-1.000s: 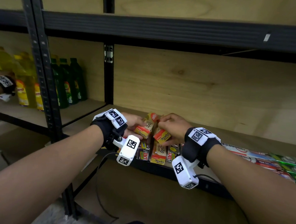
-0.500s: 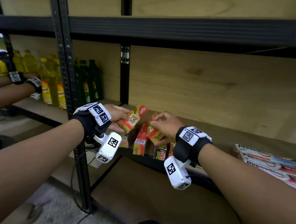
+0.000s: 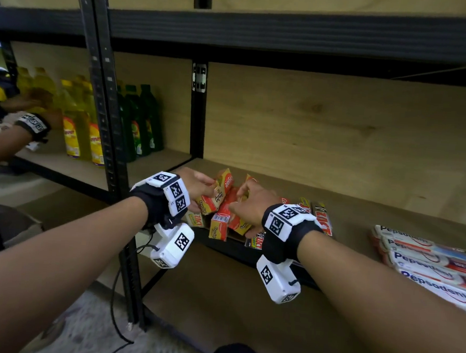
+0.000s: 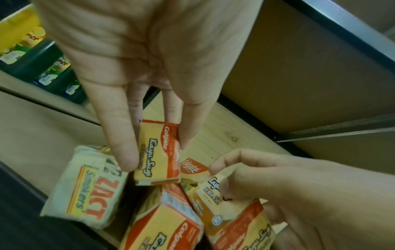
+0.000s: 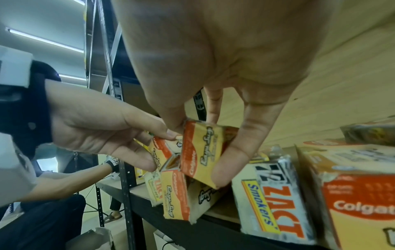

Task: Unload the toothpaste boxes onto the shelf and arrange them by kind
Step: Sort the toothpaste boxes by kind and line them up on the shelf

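Several orange-and-yellow Colgate boxes lie jumbled near the front left of the wooden shelf (image 3: pixel 361 208). My left hand (image 3: pixel 207 191) pinches one Colgate box (image 3: pixel 217 196) between thumb and fingers, tilted up above the pile; the left wrist view shows this grip (image 4: pixel 155 150) on the box (image 4: pixel 158 167). My right hand (image 3: pixel 242 201) grips a second Colgate box (image 3: pixel 238 221) right beside it, seen close in the right wrist view as the box (image 5: pixel 203 150). Another Colgate box (image 3: pixel 218 226) stands on end at the shelf's front lip. White Zact Smokers boxes (image 3: pixel 323 217) lie around the pile.
Pepsodent boxes (image 3: pixel 426 259) are stacked flat on the shelf's right end. Yellow bottles (image 3: pixel 84 129) and green bottles (image 3: pixel 137 121) fill the left bay, where another person's arm (image 3: pixel 16 133) reaches. A black upright (image 3: pixel 104 114) divides the bays; a dark beam (image 3: pixel 290 29) runs overhead.
My left hand has lifted its Colgate box up and tilted it away from the one in my right hand. My head has moved closer, and Pepsodent boxes show more fully at right.
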Motion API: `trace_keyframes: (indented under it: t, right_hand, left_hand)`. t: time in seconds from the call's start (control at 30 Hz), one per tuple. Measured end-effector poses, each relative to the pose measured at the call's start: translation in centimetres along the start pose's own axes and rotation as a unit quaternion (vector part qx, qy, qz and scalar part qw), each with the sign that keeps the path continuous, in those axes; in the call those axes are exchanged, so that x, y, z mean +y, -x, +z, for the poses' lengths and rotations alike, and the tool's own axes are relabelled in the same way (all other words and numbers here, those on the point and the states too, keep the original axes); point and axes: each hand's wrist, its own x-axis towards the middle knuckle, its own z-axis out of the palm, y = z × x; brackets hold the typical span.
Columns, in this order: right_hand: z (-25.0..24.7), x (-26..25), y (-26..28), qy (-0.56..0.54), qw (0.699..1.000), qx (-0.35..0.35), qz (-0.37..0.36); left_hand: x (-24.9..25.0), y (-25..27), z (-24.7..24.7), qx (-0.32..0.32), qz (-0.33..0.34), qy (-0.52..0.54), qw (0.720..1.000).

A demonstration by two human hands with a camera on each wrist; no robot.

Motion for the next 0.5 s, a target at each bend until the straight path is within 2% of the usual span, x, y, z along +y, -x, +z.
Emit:
trace_keyframes:
  t: [0.17,0.3,0.5]
  right_hand:
    - [0.7,-0.3,-0.6,0.049,0.999,0.024,0.003]
    - [1.7,-0.4,-0.7,0.093,0.994,0.049,0.007]
    - [1.9,-0.4,-0.9,0.113,0.992,0.052,0.012]
  left_hand:
    - [-0.5,0.0,0.6,0.034,0.035,-0.067,0.997]
    - [-0.7,0.0,0.9,0.081,0.076,-0.171,0.979]
    - [-0.7,0.1,0.5,0.091,0.103,-0.247,0.959]
